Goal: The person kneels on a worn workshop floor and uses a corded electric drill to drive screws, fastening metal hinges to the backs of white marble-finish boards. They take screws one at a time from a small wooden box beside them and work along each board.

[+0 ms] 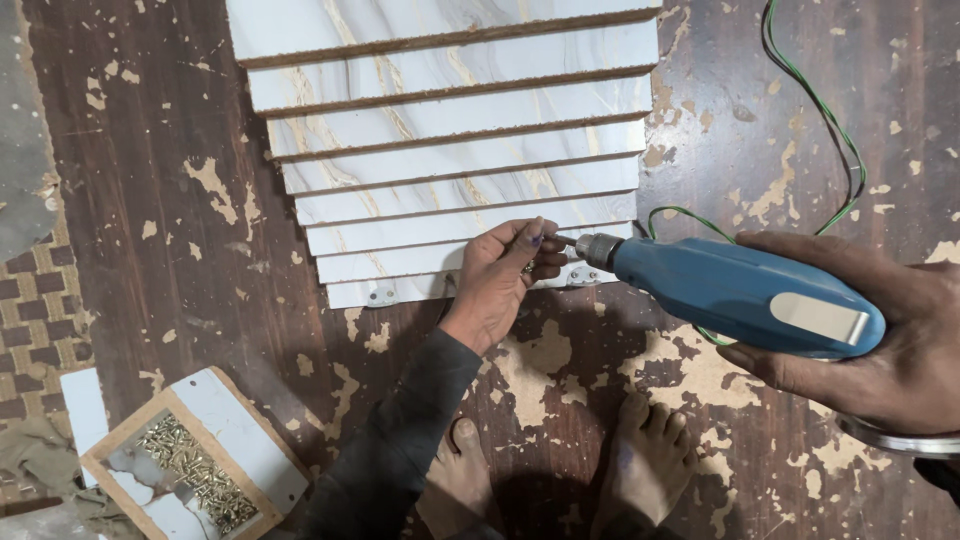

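Observation:
My right hand (868, 325) grips a blue electric screwdriver (735, 292), held level with its chuck (598, 249) pointing left. My left hand (503, 275) pinches a small screw (558, 240) at the driver's tip, fingers closed around it. Both hands hover over the near edge of a stack of white marble-patterned boards (450, 140), stepped like stairs on the floor. Two small metal brackets (381, 296) sit on the closest board's edge, the second bracket (583, 277) just under the chuck. A green and white cord (815, 105) runs from the tool toward the top right.
A shallow wooden tray (255, 455) of brass screws (196, 475) lies at the lower left. My bare feet (645, 460) stand on the worn, paint-flecked brown floor (170, 230). A woven mat (35, 310) and grey cloth lie along the left edge.

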A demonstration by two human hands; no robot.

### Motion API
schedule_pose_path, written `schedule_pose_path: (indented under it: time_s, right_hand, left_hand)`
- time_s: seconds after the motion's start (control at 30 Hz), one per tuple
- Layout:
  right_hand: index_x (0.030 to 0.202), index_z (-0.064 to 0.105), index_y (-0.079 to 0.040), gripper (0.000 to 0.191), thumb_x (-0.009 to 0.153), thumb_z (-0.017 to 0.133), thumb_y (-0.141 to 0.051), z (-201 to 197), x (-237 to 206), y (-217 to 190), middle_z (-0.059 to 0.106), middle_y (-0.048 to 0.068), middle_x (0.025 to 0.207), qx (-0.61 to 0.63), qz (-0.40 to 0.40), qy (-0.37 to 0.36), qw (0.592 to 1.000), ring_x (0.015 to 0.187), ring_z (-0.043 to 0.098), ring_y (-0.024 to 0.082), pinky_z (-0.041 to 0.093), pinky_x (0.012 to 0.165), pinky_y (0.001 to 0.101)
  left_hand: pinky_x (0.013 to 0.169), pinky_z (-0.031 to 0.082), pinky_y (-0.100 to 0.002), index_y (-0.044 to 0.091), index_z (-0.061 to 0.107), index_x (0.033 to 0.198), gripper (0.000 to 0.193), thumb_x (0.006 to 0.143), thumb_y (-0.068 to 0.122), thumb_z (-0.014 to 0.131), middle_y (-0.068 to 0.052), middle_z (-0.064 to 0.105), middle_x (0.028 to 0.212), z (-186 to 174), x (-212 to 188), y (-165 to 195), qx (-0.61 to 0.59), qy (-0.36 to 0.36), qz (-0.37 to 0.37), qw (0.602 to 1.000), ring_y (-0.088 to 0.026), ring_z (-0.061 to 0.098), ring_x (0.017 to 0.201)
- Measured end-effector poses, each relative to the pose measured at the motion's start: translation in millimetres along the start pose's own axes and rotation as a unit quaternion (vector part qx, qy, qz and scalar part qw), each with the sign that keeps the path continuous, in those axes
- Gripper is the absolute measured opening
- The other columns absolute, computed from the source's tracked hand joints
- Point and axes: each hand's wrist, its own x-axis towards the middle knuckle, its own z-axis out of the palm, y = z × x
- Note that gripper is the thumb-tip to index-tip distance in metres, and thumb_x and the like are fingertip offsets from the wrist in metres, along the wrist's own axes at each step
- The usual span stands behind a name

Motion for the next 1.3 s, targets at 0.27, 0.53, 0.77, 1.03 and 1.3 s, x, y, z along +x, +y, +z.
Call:
schedule_pose_path:
  time_s: [0.27, 0.53, 0.77, 1.03, 1.3]
  right_hand:
    - [0.137, 0.062, -0.005, 0.084, 0.06, 0.088, -0.026, -0.8, -2.4, -14.5, 0.08, 0.02, 0.099, -0.054, 0.024, 0.021, 0.998, 0.089, 0.082, 0.029, 0.067, 0.085, 0.0445]
    - [0.149, 0.058, -0.017, 0.098, 0.062, 0.091, -0.05, -20.6, 16.3, -8.7, 0.084, 0.013, 0.1, -0.199, 0.049, -0.082, 0.975, 0.082, 0.083, 0.026, 0.072, 0.083, 0.0429]
    - [0.146, 0.054, -0.01, 0.097, 0.066, 0.086, -0.053, -16.9, 18.9, -14.2, 0.08, 0.017, 0.101, -0.205, -0.071, -0.09, 0.972, 0.082, 0.081, 0.03, 0.067, 0.078, 0.0466]
    - [0.153, 0.05, -0.037, 0.098, 0.066, 0.083, -0.068, -5.2, 29.5, -54.3, 0.08, 0.008, 0.098, -0.407, 0.038, -0.105, 0.907, 0.065, 0.08, 0.021, 0.068, 0.058, 0.04]
    - [0.151, 0.051, -0.035, 0.096, 0.065, 0.08, -0.068, -4.2, 33.3, -70.5, 0.081, 0.005, 0.09, -0.435, 0.067, -0.134, 0.888, 0.063, 0.079, 0.022, 0.067, 0.059, 0.0382]
  left_hand:
    - [0.07, 0.063, -0.032, 0.0, 0.069, 0.104, 0.036, 0.095, 0.035, 0.071, -0.009, 0.072, 0.089, -6.5, 5.3, 1.3, 0.053, -0.032, 0.027, 0.998, -0.019, 0.074, 0.08]
    - [0.05, 0.045, -0.02, 0.003, 0.072, 0.099, 0.036, 0.097, 0.039, 0.07, -0.004, 0.066, 0.075, -1.2, 13.4, 1.4, 0.157, -0.027, -0.031, 0.987, -0.007, 0.058, 0.06]
    - [0.052, 0.043, -0.017, 0.006, 0.071, 0.1, 0.038, 0.098, 0.044, 0.068, 0.002, 0.062, 0.079, -3.7, 11.2, -10.6, 0.076, -0.015, -0.07, 0.995, -0.004, 0.053, 0.066]
    - [0.042, 0.038, -0.019, 0.009, 0.074, 0.11, 0.033, 0.105, 0.032, 0.05, 0.005, 0.052, 0.065, 2.4, 4.3, -11.6, 0.216, -0.029, -0.067, 0.974, -0.005, 0.046, 0.052]
    - [0.057, 0.038, -0.021, 0.006, 0.075, 0.118, 0.027, 0.109, 0.017, 0.051, 0.005, 0.059, 0.076, -0.4, 10.4, -30.0, 0.308, -0.061, 0.047, 0.948, -0.003, 0.042, 0.063]
